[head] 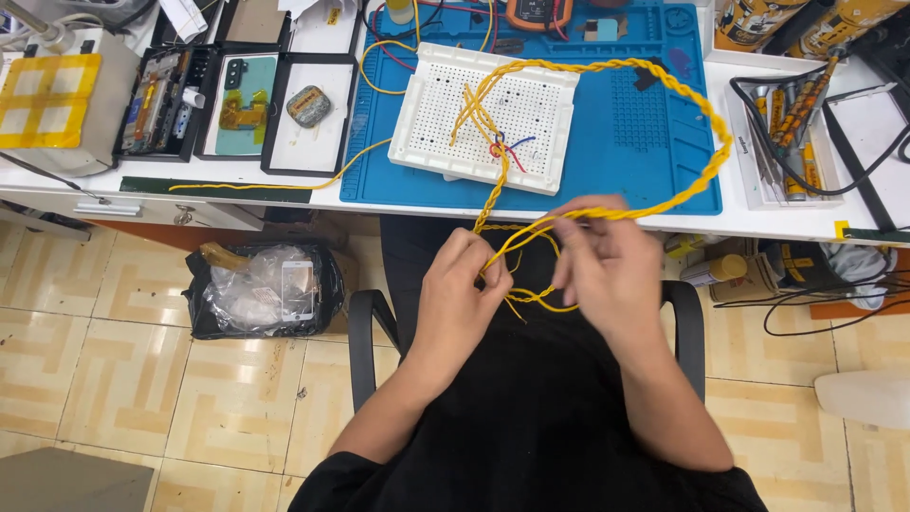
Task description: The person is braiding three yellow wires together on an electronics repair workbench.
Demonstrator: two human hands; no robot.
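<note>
Sitting at the far left of the white table (pixel 284 199) is a grey box with yellow squares (pixel 57 109), and beside it lie black trays (pixel 275 100) holding small parts. Below the table edge, a black bin bag (pixel 261 289) rests on the tiled floor. Further right, a blue mat (pixel 645 142) carries a white board full of holes (pixel 488 118), with yellow wires (pixel 531 228) running out of it, looping in a twisted braid over the mat and coming down off the table edge to the lap. The left hand (pixel 455 294) has its fingers pinched shut on loose strands of the wires, just under the braid's end. The right hand (pixel 607 265), close beside it, has its fingers curled shut around the same wires. At the far right, a white tray (pixel 787 152) holds tools.
</note>
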